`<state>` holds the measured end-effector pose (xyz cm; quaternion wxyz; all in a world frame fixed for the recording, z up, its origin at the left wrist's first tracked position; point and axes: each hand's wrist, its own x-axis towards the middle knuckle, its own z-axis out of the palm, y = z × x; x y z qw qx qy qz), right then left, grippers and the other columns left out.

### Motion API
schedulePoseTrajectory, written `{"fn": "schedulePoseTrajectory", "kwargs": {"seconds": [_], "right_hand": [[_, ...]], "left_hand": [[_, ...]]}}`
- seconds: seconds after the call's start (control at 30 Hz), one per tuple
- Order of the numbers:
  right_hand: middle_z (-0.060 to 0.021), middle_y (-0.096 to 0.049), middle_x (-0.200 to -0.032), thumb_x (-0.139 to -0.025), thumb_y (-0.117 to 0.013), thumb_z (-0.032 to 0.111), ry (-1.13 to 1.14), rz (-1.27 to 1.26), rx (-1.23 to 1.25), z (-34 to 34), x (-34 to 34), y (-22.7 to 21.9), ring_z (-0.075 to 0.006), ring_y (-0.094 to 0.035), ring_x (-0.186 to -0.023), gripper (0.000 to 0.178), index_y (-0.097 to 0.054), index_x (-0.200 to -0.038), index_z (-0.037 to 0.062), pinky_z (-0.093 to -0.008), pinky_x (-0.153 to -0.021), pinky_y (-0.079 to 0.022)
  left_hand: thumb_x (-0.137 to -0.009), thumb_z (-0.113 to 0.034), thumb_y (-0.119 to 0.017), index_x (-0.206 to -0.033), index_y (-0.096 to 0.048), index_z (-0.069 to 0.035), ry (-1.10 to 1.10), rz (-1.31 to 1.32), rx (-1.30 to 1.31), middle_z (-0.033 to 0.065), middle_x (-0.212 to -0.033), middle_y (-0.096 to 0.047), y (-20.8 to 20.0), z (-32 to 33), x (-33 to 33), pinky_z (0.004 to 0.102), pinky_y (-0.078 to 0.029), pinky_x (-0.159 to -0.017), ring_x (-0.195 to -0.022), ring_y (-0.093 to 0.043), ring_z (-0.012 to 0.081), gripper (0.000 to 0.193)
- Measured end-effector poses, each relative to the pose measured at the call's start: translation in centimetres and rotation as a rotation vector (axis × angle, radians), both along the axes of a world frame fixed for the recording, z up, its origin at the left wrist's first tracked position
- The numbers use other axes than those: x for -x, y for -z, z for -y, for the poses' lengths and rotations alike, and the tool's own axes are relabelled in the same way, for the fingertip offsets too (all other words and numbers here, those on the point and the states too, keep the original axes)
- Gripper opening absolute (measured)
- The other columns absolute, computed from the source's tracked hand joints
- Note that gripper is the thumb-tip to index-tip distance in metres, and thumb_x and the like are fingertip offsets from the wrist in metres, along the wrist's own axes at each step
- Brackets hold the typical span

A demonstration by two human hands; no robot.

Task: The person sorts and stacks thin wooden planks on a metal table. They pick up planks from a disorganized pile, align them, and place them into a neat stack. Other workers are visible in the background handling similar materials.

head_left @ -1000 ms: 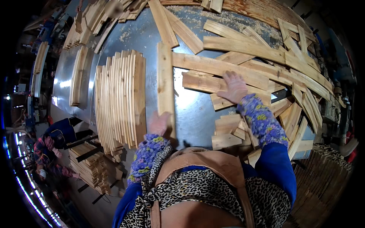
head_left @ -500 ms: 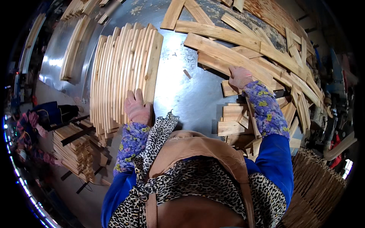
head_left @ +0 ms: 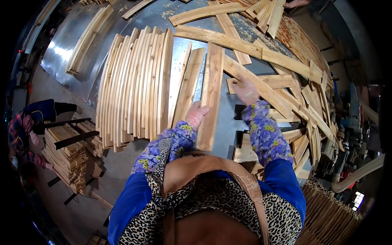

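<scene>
My left hand (head_left: 197,116), in a pale pink glove, grips the left edge of a flat wooden board (head_left: 213,81) near its lower end. Two narrower boards lie beside it, a wide one (head_left: 190,85) and a thin strip (head_left: 180,79). Left of them runs a tight row of boards on edge (head_left: 134,85). My right hand (head_left: 246,91), gloved too, is smeared by motion over the loose boards (head_left: 265,90) on the right; its fingers do not show clearly, and I cannot tell whether it touches one.
Under the boards is a shiny metal table (head_left: 59,57). Another pair of boards (head_left: 87,41) lies at the far left. A stack of boards (head_left: 67,155) stands by a person (head_left: 38,118) at the left. Another person's hand (head_left: 297,3) shows at the top right, beside several boards.
My left hand has left the row and moved right to a board. Two boards and a thin strip now lie right of the row. My right hand has shifted slightly left.
</scene>
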<state>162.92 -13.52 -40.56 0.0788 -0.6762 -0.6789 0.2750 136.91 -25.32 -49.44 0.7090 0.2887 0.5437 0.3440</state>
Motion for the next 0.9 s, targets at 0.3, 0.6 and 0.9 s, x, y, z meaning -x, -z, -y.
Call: {"fn": "schedulePoseTrajectory", "kwargs": {"seconds": [0.3, 0.6, 0.9], "right_hand": [[-0.0232, -0.064, -0.148, -0.084, -0.08, 0.059, -0.13, 0.565, 0.241, -3.5, -7.4, -2.3, -0.041, -0.061, -0.139, 0.096, -0.047, -0.164, 0.0179, -0.052, -0.117, -0.049], [-0.0186, -0.078, -0.127, -0.109, -0.042, 0.058, -0.285, -0.158, 0.438, -1.3, 13.2, 0.7, -0.033, -0.072, -0.117, 0.066, -0.075, -0.138, 0.0084, -0.0474, -0.106, -0.055], [-0.0144, -0.073, -0.138, -0.114, -0.061, 0.027, 0.488, -1.371, 0.637, 10.2, 19.9, 6.0, -0.0238, -0.071, -0.123, 0.045, -0.061, -0.152, 0.0022, -0.0358, -0.105, -0.059]], "left_hand": [[-0.103, -0.031, -0.069, -0.142, -0.063, 0.005, 0.045, -0.636, -0.2, 0.0242, -0.13, -0.074, -1.2, 0.4, 8.3, 0.0449, -0.051, -0.11, -0.123, -0.069, 0.0386, 0.054], [-0.104, -0.024, -0.068, -0.157, -0.05, 0.006, -0.111, 0.16, -0.101, 0.0161, -0.144, -0.068, -10.0, -0.2, 12.1, 0.0405, -0.048, -0.118, -0.132, -0.064, 0.0267, 0.064], [-0.104, -0.024, -0.065, -0.154, -0.05, 0.009, 0.058, 0.003, -0.251, 0.0178, -0.139, -0.07, -10.7, -3.5, 11.9, 0.0397, -0.051, -0.114, -0.125, -0.068, 0.0268, 0.062]]}}
